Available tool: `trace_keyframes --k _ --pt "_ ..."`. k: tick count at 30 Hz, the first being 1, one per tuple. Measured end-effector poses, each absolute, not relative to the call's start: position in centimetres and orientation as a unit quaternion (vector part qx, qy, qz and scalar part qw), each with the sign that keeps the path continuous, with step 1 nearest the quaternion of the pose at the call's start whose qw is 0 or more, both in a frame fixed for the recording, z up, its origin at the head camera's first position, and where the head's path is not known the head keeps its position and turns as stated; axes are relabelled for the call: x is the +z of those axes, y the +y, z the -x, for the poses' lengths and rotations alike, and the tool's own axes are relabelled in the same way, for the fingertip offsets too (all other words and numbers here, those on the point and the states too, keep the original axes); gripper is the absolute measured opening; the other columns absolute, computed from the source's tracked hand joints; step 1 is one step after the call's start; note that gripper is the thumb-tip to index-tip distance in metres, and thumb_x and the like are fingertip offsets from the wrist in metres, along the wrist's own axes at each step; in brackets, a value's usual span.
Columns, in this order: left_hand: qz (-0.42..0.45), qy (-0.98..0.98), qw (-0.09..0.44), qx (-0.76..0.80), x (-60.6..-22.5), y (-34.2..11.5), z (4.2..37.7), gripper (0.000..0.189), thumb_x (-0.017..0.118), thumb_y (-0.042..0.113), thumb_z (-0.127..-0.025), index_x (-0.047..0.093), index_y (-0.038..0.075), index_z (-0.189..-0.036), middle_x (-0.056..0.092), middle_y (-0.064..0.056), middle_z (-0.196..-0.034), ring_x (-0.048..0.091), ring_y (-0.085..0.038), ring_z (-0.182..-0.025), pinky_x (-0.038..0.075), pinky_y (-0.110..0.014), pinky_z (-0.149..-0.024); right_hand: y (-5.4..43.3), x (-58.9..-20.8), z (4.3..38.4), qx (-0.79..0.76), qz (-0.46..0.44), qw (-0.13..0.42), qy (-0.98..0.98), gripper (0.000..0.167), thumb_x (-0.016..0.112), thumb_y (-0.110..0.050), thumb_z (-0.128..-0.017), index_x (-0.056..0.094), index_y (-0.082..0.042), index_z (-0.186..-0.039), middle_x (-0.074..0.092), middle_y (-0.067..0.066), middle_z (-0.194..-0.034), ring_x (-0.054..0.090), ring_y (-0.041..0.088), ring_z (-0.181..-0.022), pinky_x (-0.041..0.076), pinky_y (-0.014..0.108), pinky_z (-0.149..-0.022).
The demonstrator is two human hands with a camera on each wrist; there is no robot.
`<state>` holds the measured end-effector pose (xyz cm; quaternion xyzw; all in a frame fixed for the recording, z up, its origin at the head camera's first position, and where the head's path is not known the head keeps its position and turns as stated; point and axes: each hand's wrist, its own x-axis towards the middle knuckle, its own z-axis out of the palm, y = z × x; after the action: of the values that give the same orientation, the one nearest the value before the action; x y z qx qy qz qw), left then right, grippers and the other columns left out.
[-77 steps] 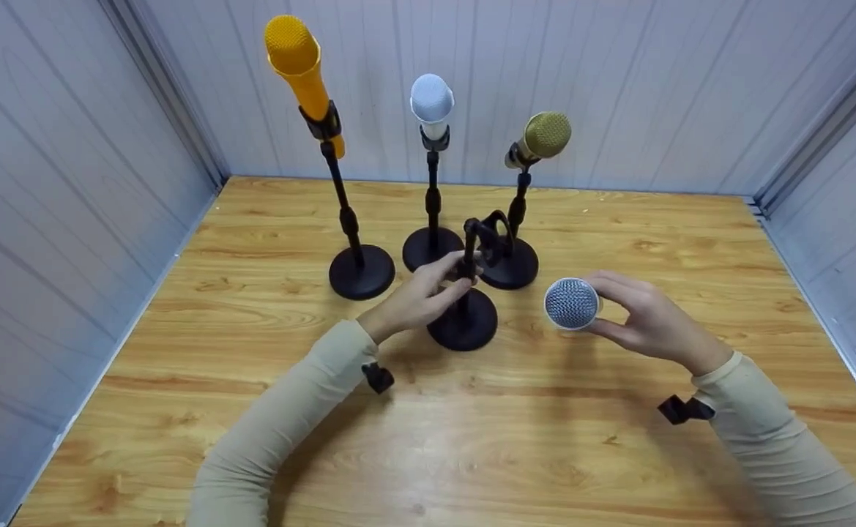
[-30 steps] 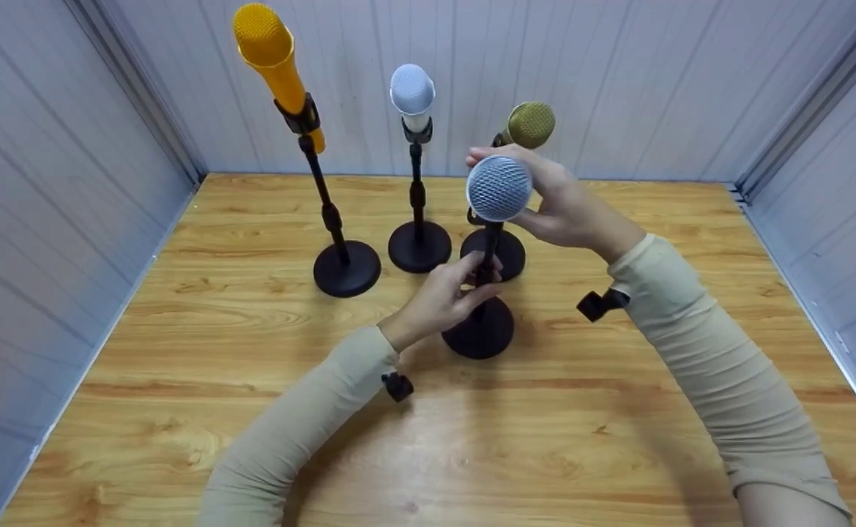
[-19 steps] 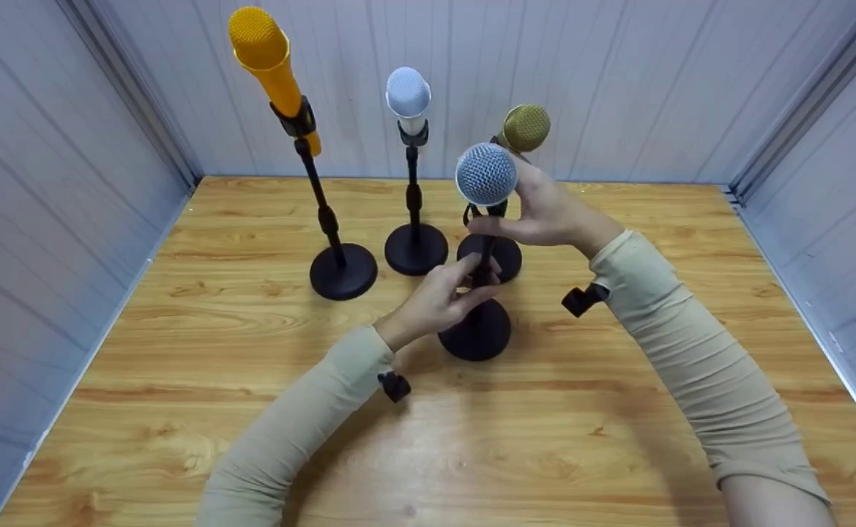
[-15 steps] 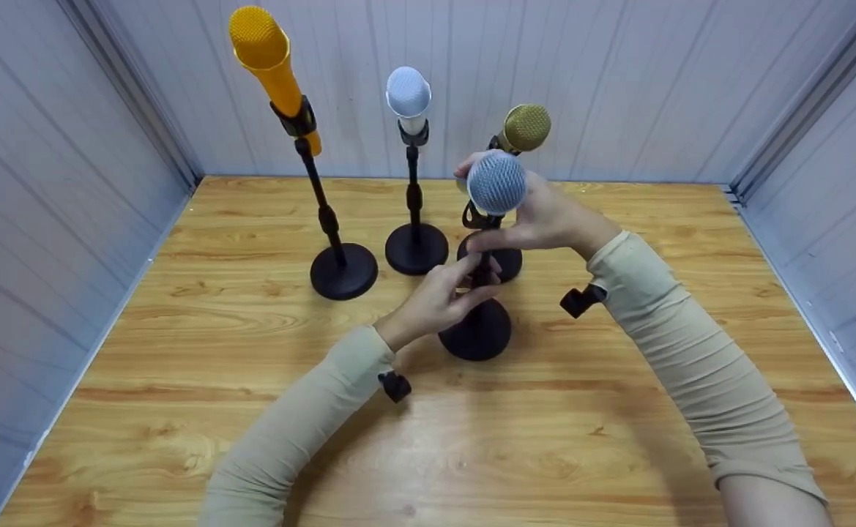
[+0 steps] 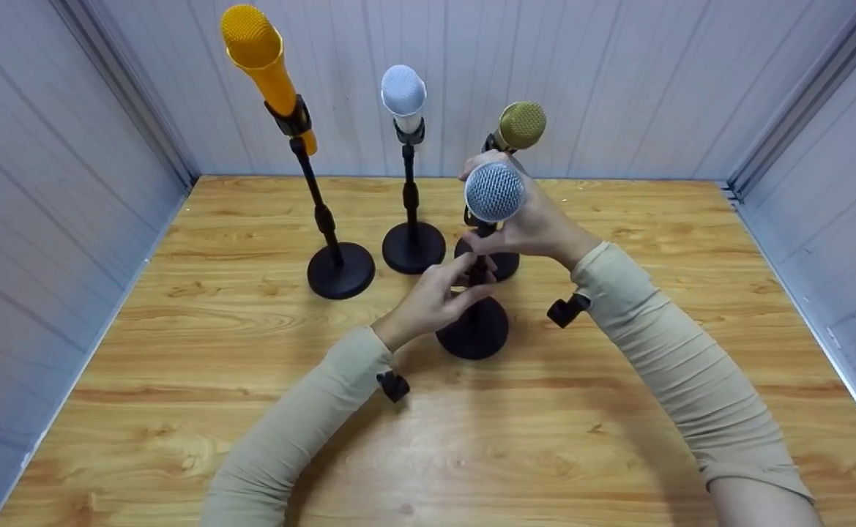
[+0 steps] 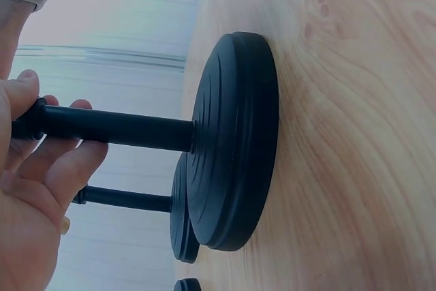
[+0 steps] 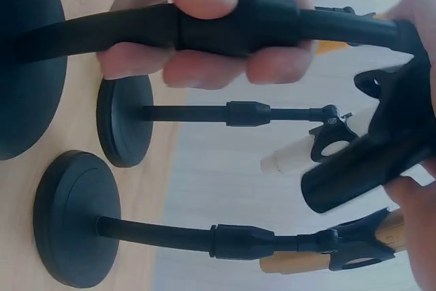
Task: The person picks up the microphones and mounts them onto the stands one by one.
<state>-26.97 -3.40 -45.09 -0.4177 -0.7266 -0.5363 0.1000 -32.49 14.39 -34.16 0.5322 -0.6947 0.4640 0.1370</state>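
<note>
My left hand (image 5: 431,301) grips the pole of a black desktop microphone stand, whose round base (image 5: 473,333) rests on the table. In the right wrist view, its fingers wrap the pole's thick collar (image 7: 238,24). My right hand (image 5: 541,225) holds a microphone with a silver mesh head (image 5: 494,192) at the top of that stand. The microphone's black handle (image 7: 354,176) lies tilted in the stand's clip (image 7: 409,93), with right-hand fingers on both sides. Close behind, a gold microphone (image 5: 522,124) sits in its own stand, partly hidden by my right hand.
A yellow microphone (image 5: 270,80) stands clipped on a taller stand at the back left. Between it and the gold one is a white microphone (image 5: 403,91) on a stand. Panelled walls (image 5: 603,88) enclose the wooden table (image 5: 310,454) at the back and sides.
My right hand has carried the silver-headed microphone from the right to the front stand's clip, then slightly downward with it. My left hand has stayed on the pole.
</note>
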Motion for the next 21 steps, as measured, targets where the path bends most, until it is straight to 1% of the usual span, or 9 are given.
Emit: trace_keyframes --k 2,4,7,9,12,15,18,21 --pt "0.414 -0.729 0.096 -0.537 -45.06 -3.4 26.95 0.024 0.067 -0.004 -0.095 0.059 -0.007 -0.118 0.069 -0.017 -0.106 0.07 -0.032 -0.096 0.059 -0.033 -0.084 14.37 -34.32 32.41 0.467 -0.543 0.162 -0.678 0.07 0.089 0.006 -0.065 0.052 0.001 -0.124 0.057 0.014 -0.119 0.053 0.025 -0.115 0.037 0.044 -0.111" --pt "0.409 -0.731 0.092 -0.539 -45.13 -3.45 26.96 0.026 0.067 -0.001 -0.096 0.059 -0.004 -0.121 0.069 -0.013 -0.107 0.07 -0.027 -0.097 0.059 -0.031 -0.084 14.37 -34.47 32.4 0.464 -0.552 0.177 -0.67 0.067 0.089 0.009 -0.064 0.054 0.001 -0.121 0.06 0.014 -0.114 0.054 0.025 -0.112 0.037 0.044 -0.11" --pt "0.402 -0.734 0.09 -0.54 -45.02 -3.51 26.84 0.025 0.067 0.003 -0.098 0.06 0.0 -0.121 0.069 -0.009 -0.107 0.069 -0.018 -0.097 0.058 -0.03 -0.085 14.4 -34.55 32.45 0.452 -0.555 0.192 -0.671 0.066 0.088 0.011 -0.064 0.056 0.0 -0.121 0.062 0.011 -0.113 0.055 0.024 -0.111 0.038 0.042 -0.109" --pt "0.403 -0.732 0.089 -0.542 -45.01 -3.57 26.86 0.023 0.067 0.006 -0.099 0.061 0.002 -0.12 0.069 -0.007 -0.107 0.068 -0.015 -0.098 0.058 -0.03 -0.085 14.39 -34.53 32.49 0.449 -0.553 0.194 -0.674 0.067 0.087 0.012 -0.063 0.056 0.001 -0.121 0.062 0.011 -0.114 0.055 0.024 -0.111 0.038 0.041 -0.108" --pt "0.405 -0.73 0.091 -0.542 -45.09 -3.59 26.87 0.019 0.067 0.01 -0.099 0.061 0.002 -0.117 0.069 -0.006 -0.106 0.068 -0.015 -0.098 0.059 -0.031 -0.085 14.39 -34.51 32.41 0.457 -0.547 0.183 -0.677 0.067 0.086 0.015 -0.064 0.056 0.003 -0.122 0.063 0.011 -0.114 0.057 0.024 -0.111 0.04 0.041 -0.108" --pt "0.406 -0.73 0.098 -0.541 -45.23 -3.52 26.9 0.019 0.067 0.009 -0.099 0.061 0.0 -0.114 0.07 -0.007 -0.105 0.069 -0.017 -0.096 0.059 -0.031 -0.084 14.38 -34.52 32.28 0.472 -0.534 0.159 -0.683 0.066 0.084 0.015 -0.066 0.054 0.003 -0.124 0.064 0.008 -0.115 0.059 0.023 -0.11 0.045 0.039 -0.104" --pt "0.404 -0.73 0.103 -0.542 -45.31 -3.45 26.88 0.02 0.068 0.004 -0.097 0.061 -0.003 -0.114 0.07 -0.009 -0.105 0.069 -0.02 -0.096 0.059 -0.032 -0.083 14.34 -34.4 32.2 0.472 -0.521 0.142 -0.697 0.064 0.084 0.011 -0.07 0.053 0.004 -0.125 0.064 0.007 -0.116 0.061 0.024 -0.109 0.048 0.037 -0.101" --pt "0.402 -0.731 0.107 -0.541 -45.32 -3.36 26.88 0.021 0.068 -0.002 -0.095 0.06 -0.005 -0.114 0.069 -0.013 -0.105 0.07 -0.026 -0.095 0.06 -0.035 -0.082 14.37 -34.29 32.19 0.449 -0.506 0.148 -0.721 0.058 0.084 0.003 -0.072 0.055 0.004 -0.123 0.066 0.007 -0.114 0.063 0.025 -0.106 0.049 0.035 -0.098"
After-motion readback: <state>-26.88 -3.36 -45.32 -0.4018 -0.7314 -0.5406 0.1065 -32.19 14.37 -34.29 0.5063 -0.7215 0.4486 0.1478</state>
